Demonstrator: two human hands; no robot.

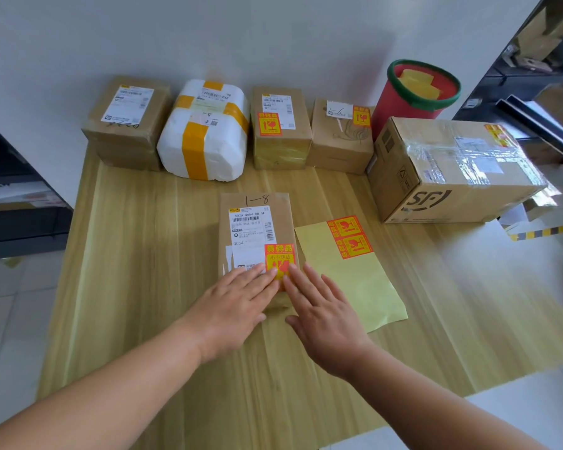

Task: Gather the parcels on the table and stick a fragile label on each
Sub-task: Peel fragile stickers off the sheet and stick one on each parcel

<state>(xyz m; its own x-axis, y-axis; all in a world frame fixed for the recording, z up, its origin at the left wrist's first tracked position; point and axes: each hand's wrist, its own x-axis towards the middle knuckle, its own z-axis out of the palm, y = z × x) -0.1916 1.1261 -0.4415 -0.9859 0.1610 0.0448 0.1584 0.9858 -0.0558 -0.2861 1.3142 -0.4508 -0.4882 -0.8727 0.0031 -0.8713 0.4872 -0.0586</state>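
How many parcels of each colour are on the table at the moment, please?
Brown parcels: 5
White parcels: 1
Total: 6
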